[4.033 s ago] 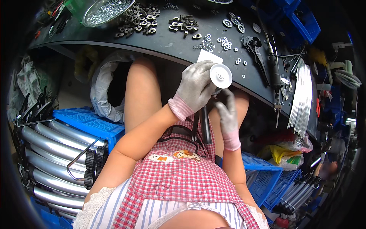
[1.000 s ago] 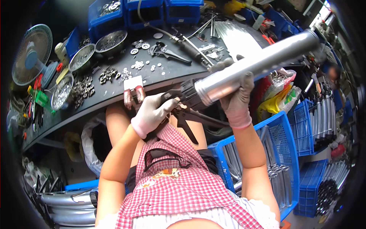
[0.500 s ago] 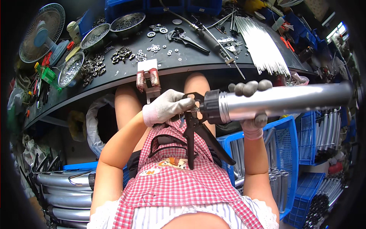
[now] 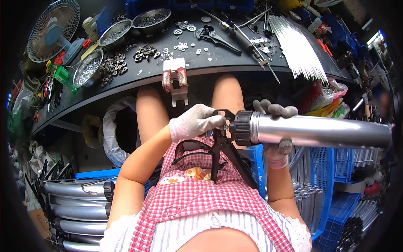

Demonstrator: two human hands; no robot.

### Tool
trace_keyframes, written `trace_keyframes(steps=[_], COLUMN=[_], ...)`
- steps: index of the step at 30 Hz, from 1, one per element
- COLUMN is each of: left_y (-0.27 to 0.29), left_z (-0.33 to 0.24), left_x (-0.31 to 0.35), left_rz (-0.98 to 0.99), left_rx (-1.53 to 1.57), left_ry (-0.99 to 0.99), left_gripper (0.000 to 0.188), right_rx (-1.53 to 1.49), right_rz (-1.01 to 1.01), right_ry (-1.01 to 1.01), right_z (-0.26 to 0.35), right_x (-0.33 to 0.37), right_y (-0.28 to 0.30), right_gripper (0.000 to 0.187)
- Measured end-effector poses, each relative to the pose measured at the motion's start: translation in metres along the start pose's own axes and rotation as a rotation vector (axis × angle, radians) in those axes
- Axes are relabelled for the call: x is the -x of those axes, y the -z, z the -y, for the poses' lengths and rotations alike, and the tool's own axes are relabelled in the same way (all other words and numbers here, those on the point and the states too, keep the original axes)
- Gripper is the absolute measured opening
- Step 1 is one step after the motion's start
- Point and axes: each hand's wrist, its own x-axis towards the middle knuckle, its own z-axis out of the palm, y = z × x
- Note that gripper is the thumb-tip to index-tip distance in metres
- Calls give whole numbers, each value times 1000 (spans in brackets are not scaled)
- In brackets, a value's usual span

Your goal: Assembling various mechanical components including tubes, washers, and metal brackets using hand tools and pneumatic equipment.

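A caulking gun with a long silver barrel (image 4: 323, 131) lies almost level in front of my lap. My gloved right hand (image 4: 277, 126) is wrapped round the barrel near its black ribbed collar (image 4: 242, 127), fingers on the far side and thumb on the near side. At the gun's black rear frame (image 4: 224, 114), my gloved left hand (image 4: 197, 121) closes its thumb and fingers; its fingertips cover part of the joint there. The gun's black handle and trigger (image 4: 231, 157) hang toward my checked apron.
On the dark workbench (image 4: 138, 69) are metal bowls (image 4: 115, 32) of small parts, piles of fittings, another black handle (image 4: 218, 40), an air screwdriver (image 4: 247, 46) and silver rods (image 4: 296, 50). A clamp fixture (image 4: 174, 75) juts from its edge. Blue crates (image 4: 323, 185) of tubes stand right; finished barrels (image 4: 77, 210) lie left.
The barrel's far right end has dropped in the picture. The whole scene has shifted slightly to the right. Both hands keep their hold on the caulking gun.
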Motion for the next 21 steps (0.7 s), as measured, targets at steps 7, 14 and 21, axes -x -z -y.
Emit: trace_keyframes(steps=[7, 14, 21], left_y=[-28, -55, -44], left_z=[6, -38, -45], left_x=[1, -16, -43], left_rz=[-571, -570, -452], left_rx=[-431, -646, -559], left_ry=[-395, -744, -801], left_gripper=[59, 97, 95], right_rx=[-9, 155, 311], right_rz=[39, -57, 72], right_ry=[47, 134, 229], right_z=[3, 8, 3], right_x=[4, 2, -17], right_y=[-11, -23, -4], right_gripper=[66, 67, 69])
